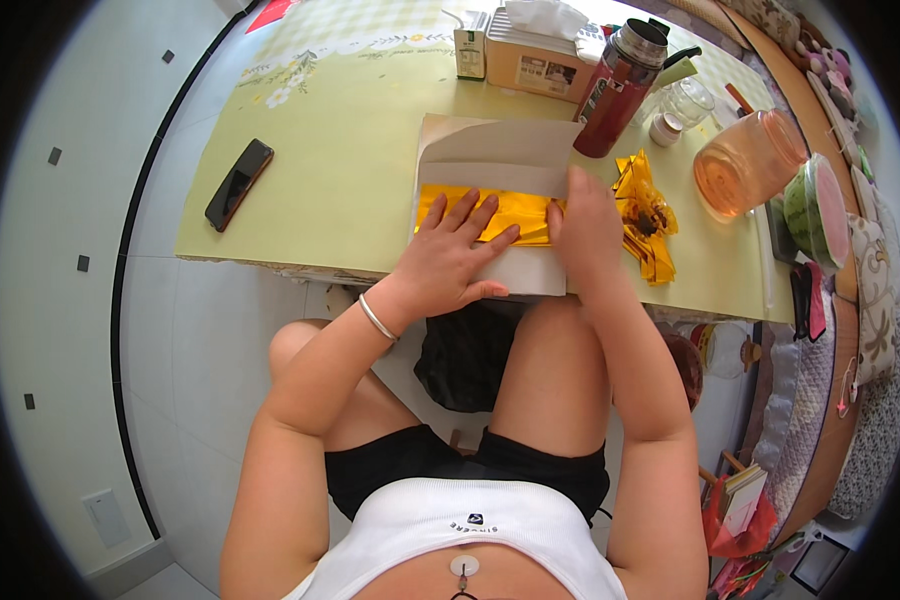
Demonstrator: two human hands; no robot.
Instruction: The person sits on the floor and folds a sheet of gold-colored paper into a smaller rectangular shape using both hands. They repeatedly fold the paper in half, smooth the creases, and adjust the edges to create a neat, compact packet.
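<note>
A sheet of white paper or an open flat carton (505, 150) lies at the table's near edge, its far part raised and curled. Across it stretches a shiny gold foil packet (518, 208). My left hand (455, 248) rests flat on the foil's left part, fingers spread. At the foil's right end, my right hand (590, 225) is closed, thumb on the foil and fingers bent around the right edge; what its fingertips touch is partly hidden. Just right of it sits a crumpled, opened gold foil wrapper (650, 222) with dark bits in it.
A red thermos (620, 90) stands beyond my right hand, near a tissue box (535, 65) and a small drink carton (469, 50). Rightward are a glass jar (685, 103), a pinkish jar (745, 165) and a cut watermelon (815, 212). A phone (239, 185) lies at left.
</note>
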